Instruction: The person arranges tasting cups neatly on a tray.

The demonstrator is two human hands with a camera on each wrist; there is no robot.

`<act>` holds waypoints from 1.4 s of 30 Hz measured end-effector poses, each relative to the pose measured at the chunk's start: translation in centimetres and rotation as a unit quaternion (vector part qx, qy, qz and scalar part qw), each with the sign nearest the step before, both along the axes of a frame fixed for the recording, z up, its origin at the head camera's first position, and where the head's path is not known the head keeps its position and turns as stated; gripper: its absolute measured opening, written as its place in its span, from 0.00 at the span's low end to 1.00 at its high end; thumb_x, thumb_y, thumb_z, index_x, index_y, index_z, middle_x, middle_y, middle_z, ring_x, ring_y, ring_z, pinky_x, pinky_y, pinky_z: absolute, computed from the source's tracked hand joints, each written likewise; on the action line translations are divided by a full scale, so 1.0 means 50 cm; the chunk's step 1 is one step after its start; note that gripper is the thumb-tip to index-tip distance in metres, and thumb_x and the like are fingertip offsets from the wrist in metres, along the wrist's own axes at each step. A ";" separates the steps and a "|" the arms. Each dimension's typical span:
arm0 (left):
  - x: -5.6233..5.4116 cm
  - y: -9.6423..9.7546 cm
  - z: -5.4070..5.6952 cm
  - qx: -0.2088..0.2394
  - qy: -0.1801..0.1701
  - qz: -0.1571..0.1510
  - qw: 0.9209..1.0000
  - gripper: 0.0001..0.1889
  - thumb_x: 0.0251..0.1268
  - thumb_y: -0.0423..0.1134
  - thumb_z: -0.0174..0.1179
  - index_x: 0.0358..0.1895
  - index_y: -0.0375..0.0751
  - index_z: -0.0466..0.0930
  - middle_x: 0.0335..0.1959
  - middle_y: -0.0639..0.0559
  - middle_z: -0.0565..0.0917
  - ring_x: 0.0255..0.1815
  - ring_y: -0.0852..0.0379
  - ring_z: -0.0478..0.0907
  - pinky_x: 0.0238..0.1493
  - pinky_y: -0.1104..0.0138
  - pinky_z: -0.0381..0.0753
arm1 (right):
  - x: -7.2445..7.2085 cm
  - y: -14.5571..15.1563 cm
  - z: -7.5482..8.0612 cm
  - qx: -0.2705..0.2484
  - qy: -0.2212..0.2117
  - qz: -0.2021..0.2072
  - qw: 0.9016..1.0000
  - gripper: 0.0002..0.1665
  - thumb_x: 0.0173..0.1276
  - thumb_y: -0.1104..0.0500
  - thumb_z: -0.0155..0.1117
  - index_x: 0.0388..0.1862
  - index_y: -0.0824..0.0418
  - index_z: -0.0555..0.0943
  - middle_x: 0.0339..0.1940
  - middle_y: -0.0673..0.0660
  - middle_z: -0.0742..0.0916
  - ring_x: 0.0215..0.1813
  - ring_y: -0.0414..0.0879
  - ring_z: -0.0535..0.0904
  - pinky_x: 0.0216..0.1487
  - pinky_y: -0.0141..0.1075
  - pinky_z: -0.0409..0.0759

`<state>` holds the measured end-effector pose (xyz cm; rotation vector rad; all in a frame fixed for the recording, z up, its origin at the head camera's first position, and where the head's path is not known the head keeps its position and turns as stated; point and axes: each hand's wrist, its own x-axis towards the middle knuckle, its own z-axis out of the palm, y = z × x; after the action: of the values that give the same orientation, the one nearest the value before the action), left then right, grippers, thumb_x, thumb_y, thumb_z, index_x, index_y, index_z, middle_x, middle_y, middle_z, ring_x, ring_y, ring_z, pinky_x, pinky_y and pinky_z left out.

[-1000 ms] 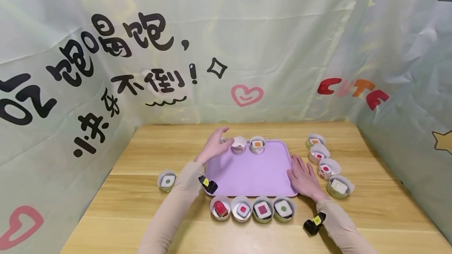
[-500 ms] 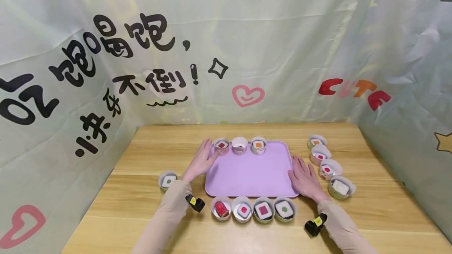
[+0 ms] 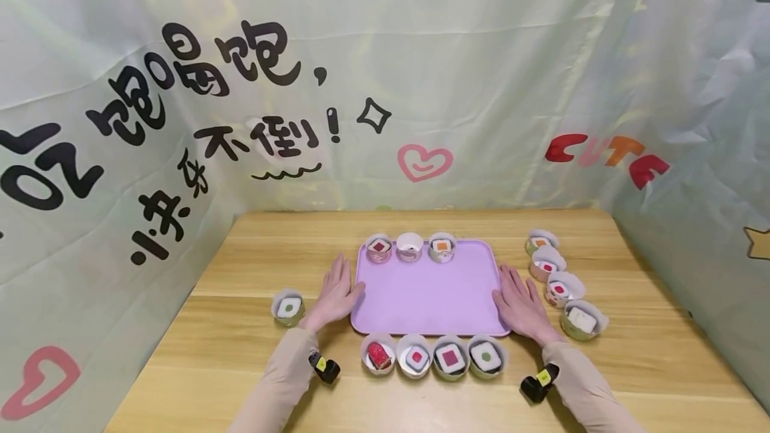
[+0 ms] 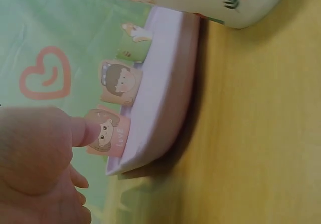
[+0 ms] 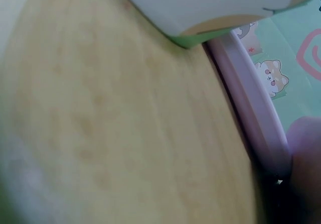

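A lilac tray (image 3: 427, 299) lies on the table in the head view. My left hand (image 3: 331, 294) is at its left edge with straight fingers, the thumb reaching to the rim. At the right edge rests my right hand (image 3: 525, 305), flat and with nothing in its grasp. Along the tray's back stand three paper cups: one with a dark-red-centred sushi-like piece (image 3: 379, 247), one pale inside (image 3: 410, 247), and one with an orange-centred piece (image 3: 442, 247). The left wrist view shows the left thumb (image 4: 85, 131) in front of a pink cup (image 4: 116, 136); contact cannot be told.
Several filled cups, including one with a red piece (image 3: 378, 355), line the tray's front side. More cups form a slanting column at right, the nearest holding a white piece (image 3: 581, 319). A lone green-dotted piece (image 3: 289, 307) sits in a cup beside the left wrist. Printed cloth surrounds the table (image 3: 198, 359).
My left hand has come back from the rear-left cup toward me, down to the tray's left edge, uncovering that cup. The right hand has stayed at the right edge.
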<state>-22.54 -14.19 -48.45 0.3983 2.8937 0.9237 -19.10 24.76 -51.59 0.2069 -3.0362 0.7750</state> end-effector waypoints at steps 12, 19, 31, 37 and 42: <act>0.032 -0.020 0.016 -0.054 0.065 0.007 0.996 0.37 0.77 0.45 0.50 0.76 0.20 0.51 0.80 0.25 0.50 0.82 0.31 0.47 0.81 0.39 0.45 | -0.001 0.001 0.001 -0.001 -0.001 0.001 1.000 0.37 0.82 0.54 0.39 0.79 0.76 0.50 0.81 0.74 0.55 0.82 0.71 0.45 0.79 0.66 0.36; 0.051 -0.057 0.039 -0.088 0.088 0.022 0.992 0.39 0.71 0.48 0.59 0.76 0.25 0.56 0.77 0.27 0.59 0.80 0.31 0.53 0.81 0.38 0.45 | -0.001 0.002 0.000 -0.001 0.002 0.001 1.000 0.37 0.82 0.54 0.40 0.79 0.75 0.50 0.81 0.74 0.55 0.82 0.71 0.46 0.79 0.66 0.36; 0.076 -0.140 0.046 -0.108 0.059 0.048 0.991 0.44 0.57 0.52 0.72 0.71 0.31 0.66 0.70 0.30 0.70 0.73 0.29 0.62 0.77 0.34 0.50 | -0.001 0.003 0.000 -0.001 0.004 0.003 1.000 0.36 0.82 0.54 0.39 0.79 0.75 0.50 0.81 0.74 0.55 0.82 0.71 0.46 0.79 0.66 0.37; 0.077 -0.163 0.046 -0.096 0.027 0.066 0.993 0.47 0.50 0.49 0.77 0.72 0.33 0.65 0.70 0.29 0.69 0.71 0.26 0.64 0.72 0.33 0.60 | -0.001 0.004 0.001 -0.003 0.002 0.003 1.000 0.36 0.82 0.54 0.39 0.79 0.76 0.50 0.81 0.74 0.55 0.82 0.71 0.45 0.79 0.66 0.36; 0.077 -0.177 0.045 -0.079 0.010 0.079 0.994 0.48 0.45 0.44 0.80 0.71 0.33 0.66 0.67 0.31 0.72 0.65 0.29 0.69 0.65 0.37 0.70 | -0.001 0.003 0.000 -0.001 0.001 0.004 1.000 0.37 0.82 0.54 0.39 0.79 0.76 0.50 0.81 0.74 0.54 0.82 0.71 0.45 0.79 0.66 0.36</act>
<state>-18.69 -23.03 -46.18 0.1687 3.0248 0.7038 -19.17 24.92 -51.58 0.2188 -3.0341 0.7778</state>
